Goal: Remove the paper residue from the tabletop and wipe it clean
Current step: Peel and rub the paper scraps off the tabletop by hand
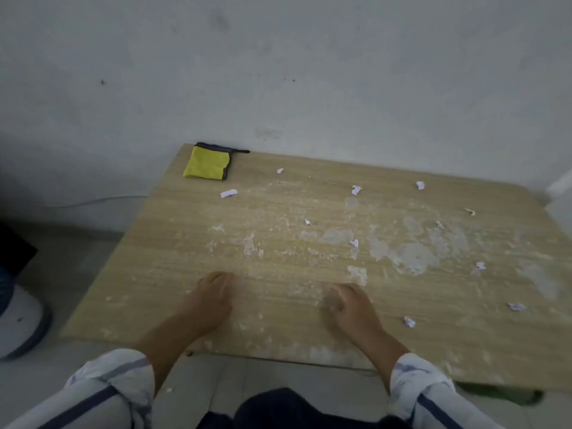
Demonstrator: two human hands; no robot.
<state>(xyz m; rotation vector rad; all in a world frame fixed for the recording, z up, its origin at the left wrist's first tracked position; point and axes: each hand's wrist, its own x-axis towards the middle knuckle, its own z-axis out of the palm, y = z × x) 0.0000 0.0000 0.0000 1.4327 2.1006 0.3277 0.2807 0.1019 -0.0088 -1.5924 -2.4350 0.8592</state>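
Counter (173,243): pale wood grain, worn, pushed against a grey wall.

Paper residue (414,258): whitish, flat, stuck-on patches. They are thickest across the middle and toward the right edge, with a thinner band along the near edge. One squarish patch (357,274) lies just beyond the right hand.

Paper scraps (228,193): small, white, crumpled or torn, lying loose. They are scattered well apart: several near the far edge, a few mid-counter, others toward the right edge, and one (409,322) just right of the right hand.

Cloth (206,162): yellow with dark trim, folded, at the far left corner. It is untouched and well apart from both hands.

Left hand (213,295): near the near edge, left of centre. Its fingers (216,278) are loosely curled with the tips down on the bare counter, and nothing shows in the grasp.

Right hand (349,308): near the near edge, right of centre, on a residue patch. Its fingers (337,292) are bent downward but motion-blurred. They may be pressing the surface; whether they pinch anything cannot be told.

Both striped sleeves (117,376) are rolled to the forearm.
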